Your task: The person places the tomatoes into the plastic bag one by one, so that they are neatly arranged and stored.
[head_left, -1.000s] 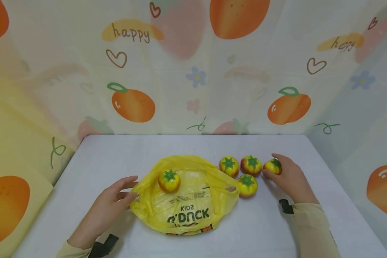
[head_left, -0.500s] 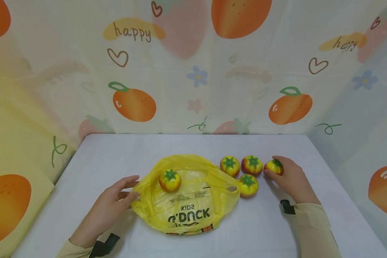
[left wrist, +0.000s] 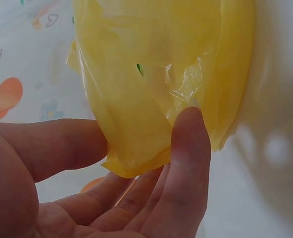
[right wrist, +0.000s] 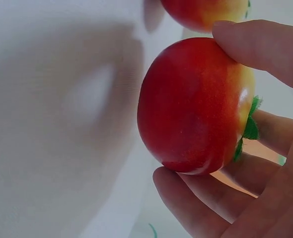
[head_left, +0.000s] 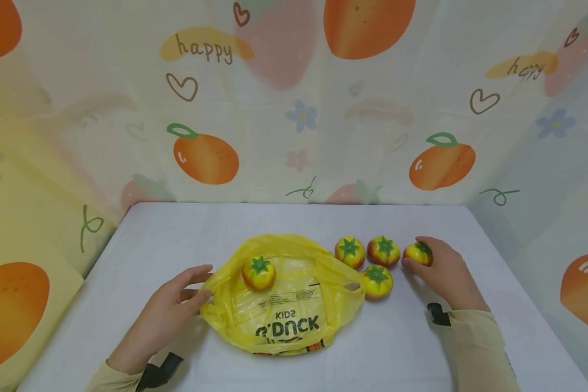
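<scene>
At its left handle, a yellow plastic bag (head_left: pixel 338 321) lies between the thumb and fingers of my left hand (head_left: pixel 164 313). The left wrist view shows that bag edge (left wrist: pixel 136 144) held between them. Inside the spread mouth sits one toy tomato (head_left: pixel 258 274), yellow and red with a green star-shaped calyx. My right hand (head_left: pixel 443 272) grips another toy tomato (head_left: pixel 416 253) at the right; in the right wrist view its red underside (right wrist: pixel 186 109) faces the camera, thumb on one side and fingers on the other.
Between the bag and my right hand stand three more toy tomatoes, a back left one (head_left: pixel 350 252), a back right one (head_left: pixel 384 251) and a front one (head_left: pixel 377 282) by the bag's right handle. A printed fabric backdrop (head_left: pixel 255 190) rises behind the white table (head_left: pixel 215 218).
Both hands keep their hold, and the bag and tomatoes stay where they were. Only a slight shift of the whole view shows.
</scene>
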Motion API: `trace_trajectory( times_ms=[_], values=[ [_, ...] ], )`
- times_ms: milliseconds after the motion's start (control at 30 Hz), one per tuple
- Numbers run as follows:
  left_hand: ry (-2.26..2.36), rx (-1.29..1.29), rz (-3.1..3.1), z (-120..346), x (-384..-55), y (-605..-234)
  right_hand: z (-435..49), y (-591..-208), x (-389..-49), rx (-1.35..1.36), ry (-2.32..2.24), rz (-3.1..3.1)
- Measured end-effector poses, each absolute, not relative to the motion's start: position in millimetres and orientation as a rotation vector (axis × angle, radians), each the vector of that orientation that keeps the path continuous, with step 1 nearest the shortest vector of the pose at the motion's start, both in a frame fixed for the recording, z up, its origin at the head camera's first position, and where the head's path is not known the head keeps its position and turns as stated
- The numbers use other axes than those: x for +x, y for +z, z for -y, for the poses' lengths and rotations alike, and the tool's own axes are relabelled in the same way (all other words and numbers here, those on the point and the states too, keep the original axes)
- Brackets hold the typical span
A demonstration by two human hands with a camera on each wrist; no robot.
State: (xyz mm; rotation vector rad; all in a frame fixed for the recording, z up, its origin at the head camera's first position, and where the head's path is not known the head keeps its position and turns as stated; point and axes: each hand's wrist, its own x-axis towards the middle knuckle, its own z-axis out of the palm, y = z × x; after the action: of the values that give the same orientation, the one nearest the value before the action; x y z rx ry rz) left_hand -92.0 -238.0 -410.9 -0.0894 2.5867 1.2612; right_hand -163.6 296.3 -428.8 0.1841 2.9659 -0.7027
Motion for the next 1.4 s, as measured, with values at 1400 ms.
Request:
trace_trajectory(
  times_ms=[1400],
  values=[
    [1.350, -0.039, -2.594, 237.1, -85.6, -407.8, -181.1, -348.7, -155.9, -0.455, -0.778, -3.075]
  ],
)
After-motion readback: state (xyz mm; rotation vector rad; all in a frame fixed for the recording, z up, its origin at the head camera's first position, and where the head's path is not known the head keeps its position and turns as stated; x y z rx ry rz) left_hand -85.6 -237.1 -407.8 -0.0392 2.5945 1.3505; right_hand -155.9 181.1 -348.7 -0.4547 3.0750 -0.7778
